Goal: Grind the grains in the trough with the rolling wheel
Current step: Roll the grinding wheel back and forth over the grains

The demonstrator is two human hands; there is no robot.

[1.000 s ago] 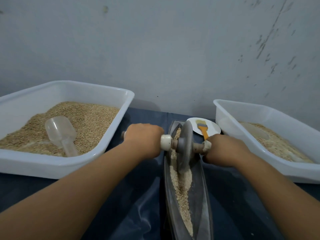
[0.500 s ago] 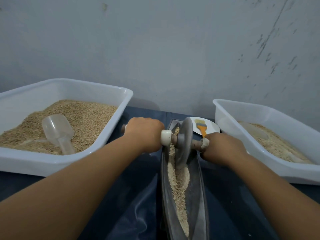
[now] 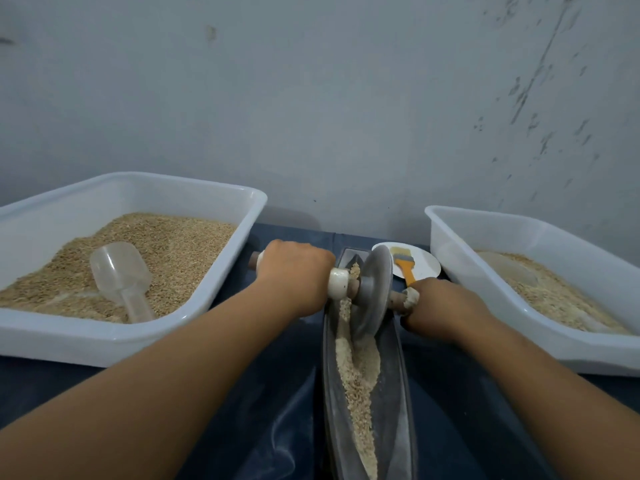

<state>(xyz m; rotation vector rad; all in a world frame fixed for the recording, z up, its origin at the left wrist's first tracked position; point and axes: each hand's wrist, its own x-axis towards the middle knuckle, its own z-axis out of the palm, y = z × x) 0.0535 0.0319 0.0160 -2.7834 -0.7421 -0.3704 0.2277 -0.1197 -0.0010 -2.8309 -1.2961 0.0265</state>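
A narrow grey metal trough [image 3: 398,393] runs from the table's near edge toward the wall, with pale crushed grains [image 3: 358,372] lying along its bottom. The grey rolling wheel [image 3: 374,292] stands upright in the trough's far half, on a wooden axle that sticks out both sides. My left hand [image 3: 294,275] grips the left handle of the axle. My right hand [image 3: 440,306] grips the right handle. Both arms are stretched forward.
A white tub [image 3: 138,334] at left holds whole grain and a clear plastic scoop [image 3: 121,275]. Another white tub [image 3: 554,348] at right holds paler ground grain. A white plate [image 3: 424,268] with an orange-handled brush [image 3: 405,268] lies behind the trough. Dark blue cloth [image 3: 270,410] covers the table; a wall rises close behind.
The wheel and both hands have rolled away from me toward the trough's far end, leaving more crushed grain showing in the near half.
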